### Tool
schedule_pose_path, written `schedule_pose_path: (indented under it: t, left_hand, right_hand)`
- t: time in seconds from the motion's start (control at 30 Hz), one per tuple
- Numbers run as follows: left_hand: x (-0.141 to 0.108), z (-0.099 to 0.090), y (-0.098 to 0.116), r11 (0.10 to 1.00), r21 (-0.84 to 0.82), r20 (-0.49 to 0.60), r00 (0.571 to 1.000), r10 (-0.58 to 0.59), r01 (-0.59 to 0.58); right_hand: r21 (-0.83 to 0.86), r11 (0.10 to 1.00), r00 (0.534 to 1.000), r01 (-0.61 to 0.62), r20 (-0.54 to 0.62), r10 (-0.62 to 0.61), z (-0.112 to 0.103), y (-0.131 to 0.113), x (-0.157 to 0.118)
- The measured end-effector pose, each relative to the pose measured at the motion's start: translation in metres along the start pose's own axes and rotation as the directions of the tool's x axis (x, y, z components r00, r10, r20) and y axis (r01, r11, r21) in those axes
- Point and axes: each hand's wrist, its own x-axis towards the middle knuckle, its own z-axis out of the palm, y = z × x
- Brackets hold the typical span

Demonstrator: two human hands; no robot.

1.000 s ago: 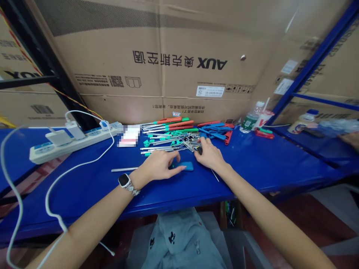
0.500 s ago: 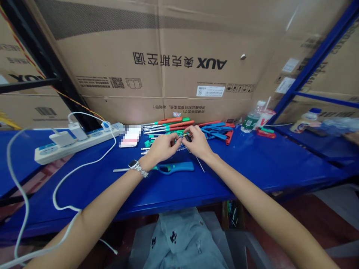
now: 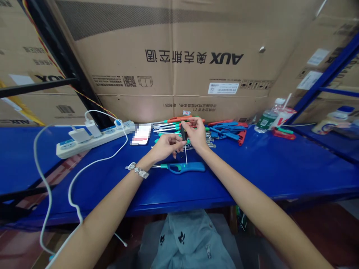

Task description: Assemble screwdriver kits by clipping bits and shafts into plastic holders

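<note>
My right hand (image 3: 197, 133) grips the black handle of a screwdriver (image 3: 184, 132), whose thin metal shaft points down toward the blue gas lighter (image 3: 193, 167). The lighter lies flat on the table with its metal tube to the left, partly behind my left wrist. Close beside the screwdriver's lower handle, my left hand (image 3: 168, 146) has its fingers curled together; what they hold, if anything, cannot be made out. Behind my hands lie several orange-handled lighters (image 3: 175, 119), green plastic parts and metal pieces, partly covered. To the right is a pile of blue plastic handle pieces (image 3: 227, 130).
A white power strip (image 3: 84, 144) with chargers and loose cables stands at left, near a blurred white packet (image 3: 142, 133). Red pieces (image 3: 242, 137), a water bottle (image 3: 266, 119) and a cup (image 3: 282, 116) are at right. A large cardboard box (image 3: 193, 33) rises behind the blue table (image 3: 252, 168).
The screwdriver has turned so its handle stands up and its shaft points down toward the lighter. My left hand's fingers have come beside its handle. The view has shifted slightly left.
</note>
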Motion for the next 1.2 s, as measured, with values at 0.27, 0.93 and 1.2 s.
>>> schedule_pose_path:
  t: [0.27, 0.93, 1.2]
  left_hand:
    - [-0.006, 0.000, 0.009, 0.981, 0.179, -0.104, 0.990, 0.098, -0.079]
    - [-0.027, -0.013, 0.009, 0.908, 0.418, 0.227, 0.970, -0.082, -0.021]
    - [-0.026, 0.001, 0.007, 0.880, 0.451, 0.270, 0.963, 0.024, -0.148]
  right_hand:
    - [-0.040, 0.997, 0.937, -0.073, 0.338, 0.082, -0.009, -0.010, -0.023]
    - [-0.123, 0.992, 0.928, -0.025, 0.366, 0.069, -0.026, -0.011, -0.038]
    - [-0.068, 0.997, 0.967, -0.037, 0.248, 0.053, -0.030, -0.014, -0.032]
